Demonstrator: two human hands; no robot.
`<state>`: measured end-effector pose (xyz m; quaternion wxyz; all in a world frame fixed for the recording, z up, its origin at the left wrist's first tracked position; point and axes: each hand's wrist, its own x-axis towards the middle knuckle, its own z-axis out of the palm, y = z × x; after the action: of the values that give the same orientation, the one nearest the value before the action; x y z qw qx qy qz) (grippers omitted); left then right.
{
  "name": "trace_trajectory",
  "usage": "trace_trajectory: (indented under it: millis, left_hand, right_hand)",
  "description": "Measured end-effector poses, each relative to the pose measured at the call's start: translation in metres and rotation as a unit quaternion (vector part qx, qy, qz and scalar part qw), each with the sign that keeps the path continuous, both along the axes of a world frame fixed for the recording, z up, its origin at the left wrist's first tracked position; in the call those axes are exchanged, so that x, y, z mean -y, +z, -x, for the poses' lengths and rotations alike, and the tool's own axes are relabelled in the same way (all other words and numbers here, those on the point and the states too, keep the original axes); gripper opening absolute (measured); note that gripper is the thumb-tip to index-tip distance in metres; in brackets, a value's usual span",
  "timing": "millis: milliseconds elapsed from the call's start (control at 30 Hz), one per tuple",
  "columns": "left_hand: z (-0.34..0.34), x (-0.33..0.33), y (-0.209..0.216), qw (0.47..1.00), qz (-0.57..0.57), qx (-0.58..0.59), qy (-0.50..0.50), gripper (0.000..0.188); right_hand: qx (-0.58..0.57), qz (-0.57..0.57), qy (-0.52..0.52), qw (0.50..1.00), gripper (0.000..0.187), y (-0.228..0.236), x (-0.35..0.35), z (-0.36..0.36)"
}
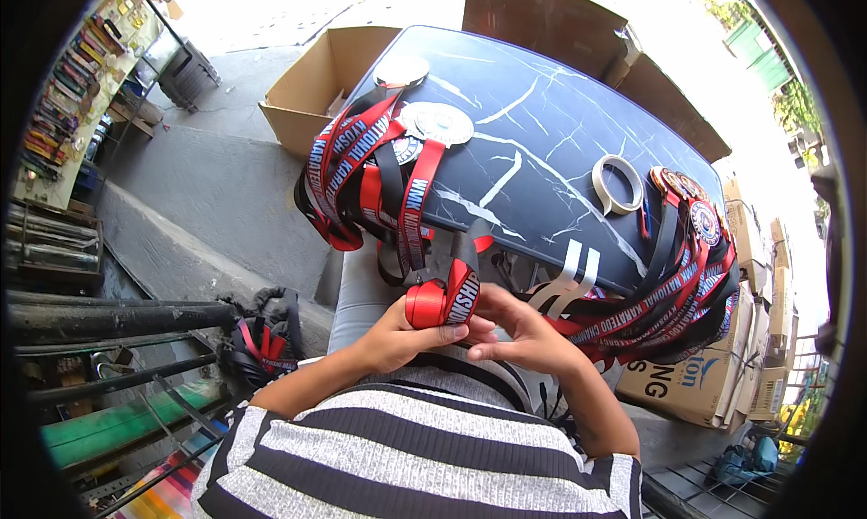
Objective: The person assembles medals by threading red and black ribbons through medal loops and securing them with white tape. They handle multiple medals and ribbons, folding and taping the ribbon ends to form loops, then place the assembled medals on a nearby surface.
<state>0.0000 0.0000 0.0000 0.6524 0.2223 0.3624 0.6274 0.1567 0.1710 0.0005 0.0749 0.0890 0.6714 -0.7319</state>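
Note:
My left hand [397,336] is closed around a red and black medal ribbon [429,304] gathered into a flat, wound bundle, its thumb lying along the lower edge. A loose dark end of the ribbon rises toward the table edge. Close against the bundle's right side is my right hand [528,338], its thumb and bent fingers apart; some fingertips are hidden behind the ribbon. Beyond my hands, silver medals [435,123] lie on the table's left end, their printed red and black ribbons [348,171] hanging over the edge.
The dark marble-patterned table [533,158] holds a tape roll [618,185]. Bronze-coloured medals [704,221] with draped ribbons lie at its right end. Pale strips [578,271] hang from the front edge. Cardboard boxes [302,81] stand around it. A metal rack [135,338] is at left.

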Motion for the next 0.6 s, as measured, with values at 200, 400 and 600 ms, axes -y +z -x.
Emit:
trace_trajectory:
  millis: [200,400,600]
  left_hand:
    - [0.001,-0.004,-0.001,0.985,-0.015,-0.167,-0.042,0.026]
    - [-0.001,-0.005,-0.001,0.998,0.002,-0.042,-0.055,0.023]
    - [-0.002,-0.006,0.0,0.987,-0.055,-0.148,0.007,0.023]
  right_hand:
    - [-0.102,-0.016,-0.154,0.983,0.057,0.029,0.009,0.017]
    - [-0.16,-0.149,-0.232,0.948,0.027,0.058,0.002,0.015]
    - [-0.072,0.109,-0.121,0.984,0.058,0.043,0.005,0.025]
